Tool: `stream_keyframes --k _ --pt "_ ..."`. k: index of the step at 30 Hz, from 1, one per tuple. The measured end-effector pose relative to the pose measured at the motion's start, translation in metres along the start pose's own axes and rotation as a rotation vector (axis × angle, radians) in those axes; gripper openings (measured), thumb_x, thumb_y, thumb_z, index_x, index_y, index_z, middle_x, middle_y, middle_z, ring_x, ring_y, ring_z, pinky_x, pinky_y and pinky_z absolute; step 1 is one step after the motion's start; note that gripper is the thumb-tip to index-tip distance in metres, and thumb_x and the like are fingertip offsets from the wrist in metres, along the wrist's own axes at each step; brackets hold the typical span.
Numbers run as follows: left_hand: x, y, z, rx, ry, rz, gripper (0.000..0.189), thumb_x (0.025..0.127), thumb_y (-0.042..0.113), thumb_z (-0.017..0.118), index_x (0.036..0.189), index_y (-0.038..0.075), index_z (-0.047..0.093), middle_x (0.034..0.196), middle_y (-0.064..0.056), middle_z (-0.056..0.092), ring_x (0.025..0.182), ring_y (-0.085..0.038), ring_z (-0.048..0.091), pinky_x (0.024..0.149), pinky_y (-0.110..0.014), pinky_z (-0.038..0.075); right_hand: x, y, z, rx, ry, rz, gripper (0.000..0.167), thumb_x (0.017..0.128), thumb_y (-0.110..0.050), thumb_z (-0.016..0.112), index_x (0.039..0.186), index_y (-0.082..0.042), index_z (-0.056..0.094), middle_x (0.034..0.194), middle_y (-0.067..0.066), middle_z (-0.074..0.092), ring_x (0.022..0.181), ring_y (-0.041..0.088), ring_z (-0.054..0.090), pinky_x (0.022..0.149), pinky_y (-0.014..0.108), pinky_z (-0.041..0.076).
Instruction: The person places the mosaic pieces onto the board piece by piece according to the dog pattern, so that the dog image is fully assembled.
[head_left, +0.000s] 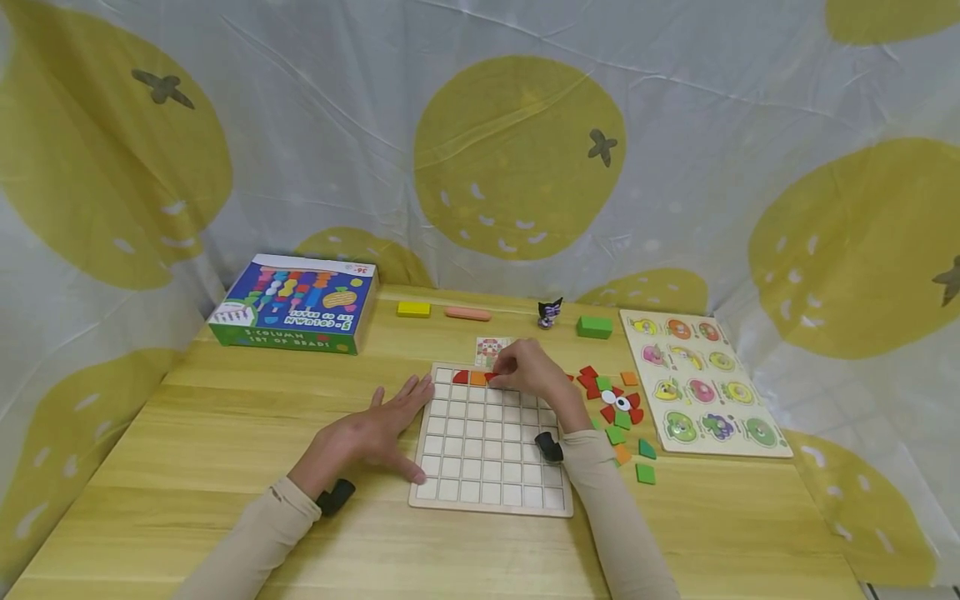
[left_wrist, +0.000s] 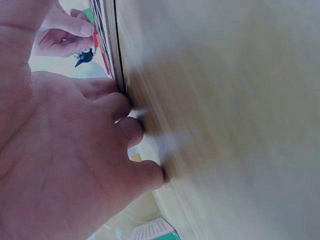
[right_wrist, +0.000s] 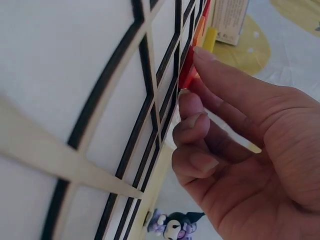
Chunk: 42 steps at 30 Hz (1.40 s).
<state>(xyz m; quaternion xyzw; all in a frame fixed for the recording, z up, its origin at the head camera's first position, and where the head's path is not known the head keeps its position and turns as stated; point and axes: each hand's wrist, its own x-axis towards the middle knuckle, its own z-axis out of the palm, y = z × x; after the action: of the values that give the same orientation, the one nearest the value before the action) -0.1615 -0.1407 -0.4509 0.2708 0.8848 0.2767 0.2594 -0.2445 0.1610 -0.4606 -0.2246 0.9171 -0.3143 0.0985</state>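
A wooden grid board lies on the table. In its top row sit a red quarter-round tile and an orange square tile. Beside the orange one, my right hand pinches another red tile between thumb and forefinger at the board. The remaining right fingers are curled in, as the right wrist view shows. My left hand lies spread along the board's left edge, its fingers and thumb touching that side. A small printed pattern card lies just behind the board, partly covered by my right hand.
Loose tiles in red, green, orange and white are scattered right of the board. Farther right lies a fruit puzzle board. Along the back stand a bead-set box, a yellow block, a pink stick, a figurine and a green block.
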Motion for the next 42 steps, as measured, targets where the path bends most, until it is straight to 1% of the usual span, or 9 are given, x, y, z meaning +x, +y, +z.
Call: stream_keyframes --k 4,9,17,22,24,28,32,35,42 --pt "0.001 -0.002 0.001 0.009 -0.001 0.006 0.135 0.078 0.044 0.097 0.173 0.003 0.011 0.182 -0.015 -0.002 0.167 -0.036 -0.006 0.128 -0.069 -0.009 -0.002 -0.002 0.0 -0.047 0.017 0.033 0.016 0.091 -0.018 0.09 0.08 -0.012 0.081 0.074 -0.004 0.072 0.068 0.011 0.06 0.065 0.027 0.053" --pt "0.002 -0.003 0.001 0.009 0.001 0.014 0.135 0.078 0.044 0.098 0.172 0.002 0.011 0.182 -0.016 -0.002 0.167 -0.037 -0.005 0.128 -0.07 -0.008 -0.002 -0.004 0.0 -0.083 0.031 0.042 0.022 0.09 -0.021 0.091 0.074 -0.011 0.078 0.07 -0.004 0.069 0.065 0.011 0.057 0.062 0.026 0.05" --pt "0.002 -0.002 -0.001 0.031 -0.003 0.011 0.134 0.079 0.046 0.096 0.173 0.002 0.011 0.182 -0.015 -0.003 0.167 -0.037 -0.006 0.128 -0.07 -0.008 -0.003 -0.005 -0.004 -0.052 0.027 0.032 0.011 0.09 -0.014 0.09 0.09 -0.009 0.081 0.081 0.0 0.072 0.074 0.012 0.063 0.07 0.03 0.056" --pt "0.002 -0.002 -0.002 0.026 -0.001 0.01 0.134 0.079 0.047 0.096 0.172 0.001 0.011 0.182 -0.016 -0.002 0.167 -0.037 -0.005 0.128 -0.071 -0.007 -0.002 -0.005 -0.004 -0.043 0.019 0.023 0.008 0.091 -0.011 0.089 0.091 -0.006 0.082 0.081 0.0 0.074 0.073 0.011 0.064 0.07 0.028 0.057" --pt "0.002 -0.002 -0.002 0.026 -0.003 0.008 0.134 0.079 0.047 0.096 0.172 0.002 0.011 0.182 -0.016 -0.002 0.167 -0.037 -0.005 0.128 -0.071 -0.007 0.0 -0.007 -0.003 -0.053 0.027 0.004 0.007 0.092 -0.01 0.088 0.094 -0.006 0.083 0.081 0.001 0.073 0.072 0.011 0.062 0.07 0.028 0.056" --pt "0.002 -0.002 -0.002 0.028 -0.006 0.007 0.133 0.08 0.047 0.096 0.172 0.001 0.012 0.182 -0.016 -0.001 0.167 -0.038 -0.005 0.128 -0.071 -0.006 0.007 -0.013 0.003 -0.064 0.006 -0.092 0.017 0.096 -0.006 0.082 0.113 -0.003 0.082 0.087 0.004 0.074 0.072 0.01 0.061 0.071 0.027 0.055" --pt "0.002 -0.002 -0.001 0.027 -0.006 0.007 0.134 0.079 0.047 0.096 0.172 0.0 0.011 0.181 -0.017 -0.001 0.167 -0.038 -0.005 0.128 -0.072 -0.007 0.014 -0.018 0.011 -0.06 -0.076 -0.178 0.028 0.1 -0.004 0.077 0.128 -0.004 0.079 0.105 0.008 0.079 0.078 0.011 0.06 0.075 0.026 0.054" --pt "0.002 -0.002 -0.001 0.027 -0.008 0.006 0.134 0.079 0.047 0.096 0.172 0.0 0.011 0.181 -0.017 -0.001 0.167 -0.039 -0.005 0.128 -0.071 -0.007 0.016 -0.021 0.015 -0.081 -0.093 -0.185 0.027 0.1 -0.002 0.076 0.126 -0.005 0.08 0.114 0.008 0.08 0.083 0.012 0.061 0.077 0.026 0.054" --pt "0.002 -0.002 0.0 0.034 -0.009 0.001 0.135 0.079 0.048 0.096 0.172 0.0 0.01 0.181 -0.017 -0.002 0.167 -0.038 -0.005 0.128 -0.071 -0.007 0.014 -0.022 0.016 -0.101 -0.064 -0.182 0.023 0.1 -0.001 0.076 0.121 -0.005 0.082 0.112 0.008 0.081 0.085 0.013 0.063 0.077 0.026 0.055"
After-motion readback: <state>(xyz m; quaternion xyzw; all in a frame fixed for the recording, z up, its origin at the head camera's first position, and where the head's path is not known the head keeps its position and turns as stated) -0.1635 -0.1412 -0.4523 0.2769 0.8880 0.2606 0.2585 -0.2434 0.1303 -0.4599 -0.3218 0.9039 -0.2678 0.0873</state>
